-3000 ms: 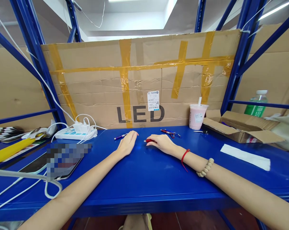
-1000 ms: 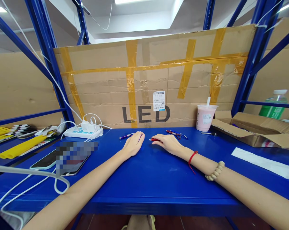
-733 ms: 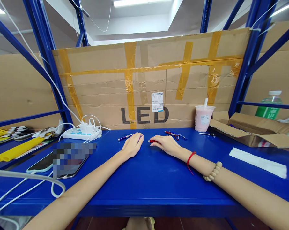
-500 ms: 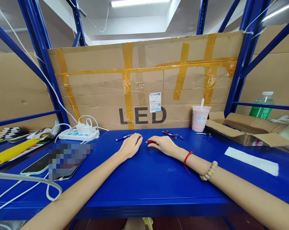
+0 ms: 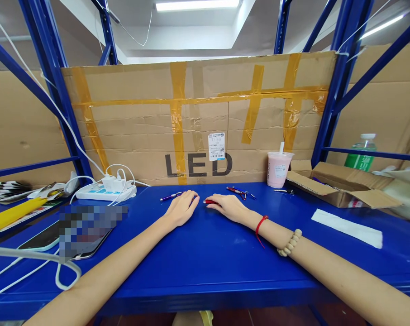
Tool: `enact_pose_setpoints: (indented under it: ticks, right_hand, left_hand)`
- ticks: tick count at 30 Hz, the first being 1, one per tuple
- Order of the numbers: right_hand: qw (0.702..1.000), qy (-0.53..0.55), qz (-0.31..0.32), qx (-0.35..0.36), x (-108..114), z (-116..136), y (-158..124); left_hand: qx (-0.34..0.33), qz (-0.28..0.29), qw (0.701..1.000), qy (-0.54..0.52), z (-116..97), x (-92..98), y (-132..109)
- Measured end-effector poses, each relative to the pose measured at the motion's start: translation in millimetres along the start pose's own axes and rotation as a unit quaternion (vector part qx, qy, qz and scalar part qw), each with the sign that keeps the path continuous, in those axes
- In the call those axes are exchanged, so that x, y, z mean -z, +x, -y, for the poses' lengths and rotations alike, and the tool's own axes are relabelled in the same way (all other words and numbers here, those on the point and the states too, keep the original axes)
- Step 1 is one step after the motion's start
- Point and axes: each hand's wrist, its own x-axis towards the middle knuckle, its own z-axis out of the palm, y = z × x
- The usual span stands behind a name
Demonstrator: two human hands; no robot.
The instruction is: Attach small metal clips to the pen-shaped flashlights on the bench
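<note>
My left hand (image 5: 182, 209) lies palm down on the blue tabletop (image 5: 205, 267), thumb apart from the fingers. Just behind it, to the left, is a blue pen (image 5: 170, 197), whose right end reaches the knuckles. My right hand (image 5: 229, 206) rests a little to the right, its fingers and thumb closed around a red pen (image 5: 210, 202); only the pen's left part shows. Past this hand a red pen (image 5: 236, 190) and a blue pen (image 5: 245, 192) lie together, partly overlapping.
Left: a power strip (image 5: 105, 192) with white cables and phones (image 5: 44, 236). Right: a pink drink cup (image 5: 278, 170), a dark pen (image 5: 284, 191), an open cardboard box (image 5: 340, 197) and a white strip (image 5: 347, 227). A cardboard panel (image 5: 140, 131) stands behind, between blue posts.
The whole view has shifted slightly, so most things appear a little further left. Both hands keep nearly the same pose and place on the tabletop.
</note>
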Motion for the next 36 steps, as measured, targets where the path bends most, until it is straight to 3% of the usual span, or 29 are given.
enact_pose_setpoints:
  ticks: [36]
  right_hand:
    - [1.000, 0.002, 0.015, -0.005, 0.6, 0.6, -0.3]
  left_hand:
    - [0.008, 0.013, 1.000, 0.009, -1.1, 0.8, -0.4]
